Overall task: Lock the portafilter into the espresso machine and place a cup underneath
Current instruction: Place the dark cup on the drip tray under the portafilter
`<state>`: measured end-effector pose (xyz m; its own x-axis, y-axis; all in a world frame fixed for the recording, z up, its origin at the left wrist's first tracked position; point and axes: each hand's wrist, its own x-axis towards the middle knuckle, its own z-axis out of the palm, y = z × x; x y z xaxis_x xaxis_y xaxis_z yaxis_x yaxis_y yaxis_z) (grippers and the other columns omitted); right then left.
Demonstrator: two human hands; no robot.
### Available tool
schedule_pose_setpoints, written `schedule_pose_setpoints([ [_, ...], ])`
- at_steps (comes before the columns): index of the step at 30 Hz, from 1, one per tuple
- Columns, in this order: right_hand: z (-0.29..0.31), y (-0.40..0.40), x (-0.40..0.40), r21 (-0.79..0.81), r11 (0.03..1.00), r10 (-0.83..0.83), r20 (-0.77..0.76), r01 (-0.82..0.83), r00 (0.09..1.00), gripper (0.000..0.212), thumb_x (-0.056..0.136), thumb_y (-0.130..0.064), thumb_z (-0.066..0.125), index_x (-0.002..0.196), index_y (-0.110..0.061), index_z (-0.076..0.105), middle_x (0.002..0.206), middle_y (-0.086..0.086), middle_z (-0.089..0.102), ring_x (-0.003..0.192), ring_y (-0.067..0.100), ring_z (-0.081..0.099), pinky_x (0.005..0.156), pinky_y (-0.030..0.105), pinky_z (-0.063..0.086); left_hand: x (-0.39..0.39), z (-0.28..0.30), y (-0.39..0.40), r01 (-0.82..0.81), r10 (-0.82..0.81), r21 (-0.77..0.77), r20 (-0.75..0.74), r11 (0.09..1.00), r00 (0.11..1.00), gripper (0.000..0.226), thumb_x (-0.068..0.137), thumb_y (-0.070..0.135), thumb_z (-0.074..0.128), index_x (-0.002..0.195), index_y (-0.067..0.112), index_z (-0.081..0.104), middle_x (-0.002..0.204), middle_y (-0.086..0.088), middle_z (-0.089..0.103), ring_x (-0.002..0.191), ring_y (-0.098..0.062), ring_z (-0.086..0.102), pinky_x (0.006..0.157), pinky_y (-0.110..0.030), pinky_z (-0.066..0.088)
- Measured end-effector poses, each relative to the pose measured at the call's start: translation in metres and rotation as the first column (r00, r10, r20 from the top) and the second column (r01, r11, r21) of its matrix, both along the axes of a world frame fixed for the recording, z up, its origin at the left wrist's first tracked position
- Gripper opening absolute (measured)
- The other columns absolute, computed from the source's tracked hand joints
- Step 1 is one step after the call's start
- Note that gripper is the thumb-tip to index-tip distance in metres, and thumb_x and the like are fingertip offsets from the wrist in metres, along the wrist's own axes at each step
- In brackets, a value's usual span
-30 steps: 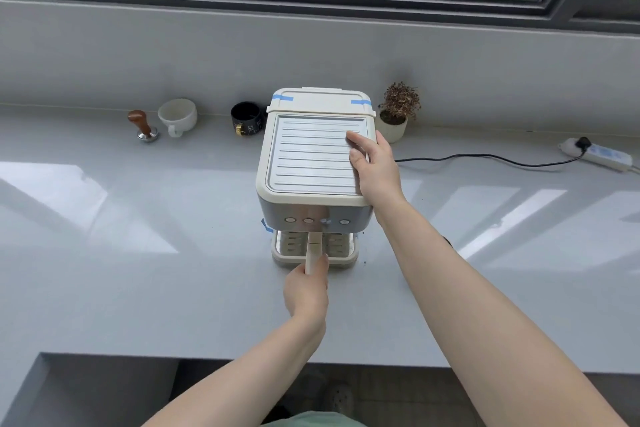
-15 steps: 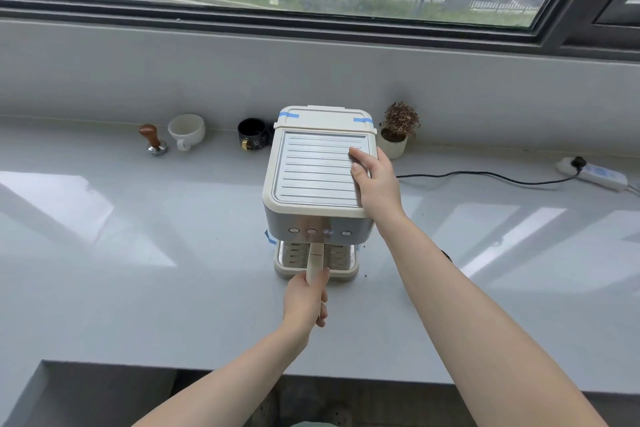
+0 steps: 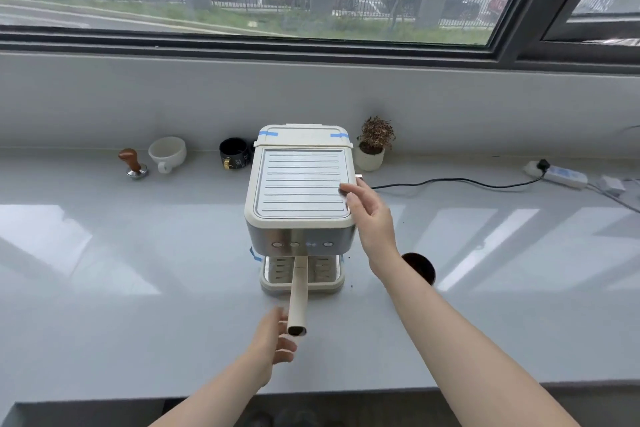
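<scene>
A cream and steel espresso machine [image 3: 300,184] stands mid-counter. The portafilter [image 3: 298,295] sits under its front, its cream handle pointing straight toward me over the drip tray [image 3: 270,279]. My left hand [image 3: 273,345] is just left of the handle's end with loose, spread fingers and holds nothing. My right hand [image 3: 370,218] hovers at the machine's top right edge, fingers apart, fingertips at the ribbed lid. A white cup [image 3: 167,153] and a black cup [image 3: 234,153] stand at the back left against the wall.
A wooden-knobbed tamper [image 3: 133,164] stands left of the white cup. A small potted plant [image 3: 373,146] is right of the machine. A cable runs to a power strip [image 3: 564,176] at far right. A dark round object [image 3: 419,267] lies behind my right forearm.
My left hand has let go of the portafilter handle and drawn back left of its end. My right hand has lifted from pressing the machine's top. The view has tilted upward.
</scene>
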<state>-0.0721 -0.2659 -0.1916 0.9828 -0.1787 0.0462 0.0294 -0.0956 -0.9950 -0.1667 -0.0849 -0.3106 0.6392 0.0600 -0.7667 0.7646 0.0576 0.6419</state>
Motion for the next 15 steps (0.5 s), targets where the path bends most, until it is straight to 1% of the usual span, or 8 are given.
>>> schedule_pose_setpoints([
  [1, -0.003, -0.006, -0.008, 0.014, 1.000, -0.018, 0.018, 0.017, 1.000, 0.021, 0.092, -0.023, 0.054, 0.101, -0.032, 0.070, 0.128, -0.005, 0.061, 0.118, 0.006, 0.055, 0.094, 0.021, 0.045, -0.001, -0.005, -0.001, 0.036, -0.035, 0.030, -0.021, 0.999, 0.999, 0.027, 0.095, 0.023, 0.038, 0.091, 0.003, 0.056, 0.076, -0.016, 0.057, 0.050, -0.024, 0.049, 0.045, -0.027, 0.043],
  [3, -0.013, -0.023, -0.022, 0.005, 0.997, -0.080, -0.009, 0.080, 0.997, 0.026, 0.092, -0.011, 0.053, 0.094, -0.031, 0.070, 0.103, -0.001, 0.073, 0.095, 0.013, 0.069, 0.081, 0.024, 0.053, -0.001, -0.015, -0.008, 0.102, -0.101, 0.056, -0.021, 0.993, 0.995, 0.030, 0.095, 0.018, 0.036, 0.099, -0.002, 0.058, 0.077, -0.018, 0.056, 0.048, -0.024, 0.050, 0.044, -0.026, 0.044],
  [4, -0.021, -0.034, -0.027, -0.032, 0.994, -0.107, -0.047, 0.106, 0.993, 0.030, 0.091, -0.006, 0.051, 0.090, -0.030, 0.069, 0.094, 0.000, 0.074, 0.085, 0.014, 0.071, 0.075, 0.026, 0.053, 0.000, -0.018, -0.013, 0.132, -0.131, 0.058, -0.010, 0.990, 0.991, 0.030, 0.095, 0.016, 0.037, 0.101, -0.002, 0.060, 0.077, -0.017, 0.056, 0.047, -0.023, 0.050, 0.042, -0.025, 0.044],
  [6, -0.042, -0.056, -0.040, -0.143, 0.978, -0.171, -0.145, 0.151, 0.975, 0.031, 0.089, -0.004, 0.049, 0.087, -0.029, 0.067, 0.088, -0.004, 0.074, 0.075, 0.013, 0.070, 0.071, 0.030, 0.053, -0.001, -0.017, -0.026, 0.178, -0.179, 0.069, 0.009, 0.982, 0.984, 0.025, 0.094, 0.016, 0.044, 0.097, 0.000, 0.062, 0.076, -0.015, 0.056, 0.046, -0.021, 0.050, 0.039, -0.024, 0.043],
  [8, -0.064, -0.082, -0.052, -0.251, 0.943, -0.281, -0.239, 0.220, 0.929, 0.028, 0.087, -0.005, 0.050, 0.087, -0.029, 0.066, 0.091, -0.006, 0.073, 0.079, 0.015, 0.068, 0.077, 0.035, 0.054, 0.001, -0.016, -0.041, 0.193, -0.195, 0.070, 0.027, 0.979, 0.980, 0.020, 0.092, 0.018, 0.052, 0.092, 0.002, 0.063, 0.074, -0.014, 0.055, 0.044, -0.020, 0.049, 0.038, -0.023, 0.042],
  [11, -0.091, -0.115, -0.065, -0.374, 0.884, -0.415, -0.350, 0.281, 0.840, 0.026, 0.083, -0.005, 0.052, 0.095, -0.021, 0.068, 0.103, 0.001, 0.071, 0.094, 0.021, 0.063, 0.088, 0.039, 0.052, 0.004, -0.018, -0.062, 0.265, -0.272, 0.086, 0.081, 0.960, 0.959, 0.016, 0.094, 0.012, 0.048, 0.097, 0.005, 0.062, 0.074, -0.013, 0.055, 0.045, -0.019, 0.050, 0.038, -0.024, 0.041],
  [13, -0.107, -0.129, -0.070, -0.433, 0.863, -0.444, -0.400, 0.261, 0.802, 0.026, 0.081, -0.005, 0.052, 0.100, -0.017, 0.066, 0.109, 0.006, 0.067, 0.097, 0.023, 0.062, 0.087, 0.036, 0.051, 0.007, -0.022, -0.078, 0.340, -0.359, 0.145, 0.138, 0.929, 0.923, 0.017, 0.091, 0.006, 0.046, 0.098, 0.010, 0.061, 0.080, -0.011, 0.055, 0.055, -0.020, 0.053, 0.040, -0.027, 0.043],
  [15, -0.119, -0.137, -0.073, -0.466, 0.853, -0.453, -0.436, 0.236, 0.778, 0.024, 0.080, -0.006, 0.055, 0.101, -0.016, 0.063, 0.112, 0.008, 0.062, 0.096, 0.025, 0.061, 0.084, 0.034, 0.049, 0.011, -0.023, -0.097, 0.385, -0.424, 0.205, 0.207, 0.900, 0.882, 0.018, 0.088, 0.003, 0.051, 0.099, 0.016, 0.059, 0.087, -0.008, 0.056, 0.067, -0.019, 0.054, 0.046, -0.029, 0.047],
])
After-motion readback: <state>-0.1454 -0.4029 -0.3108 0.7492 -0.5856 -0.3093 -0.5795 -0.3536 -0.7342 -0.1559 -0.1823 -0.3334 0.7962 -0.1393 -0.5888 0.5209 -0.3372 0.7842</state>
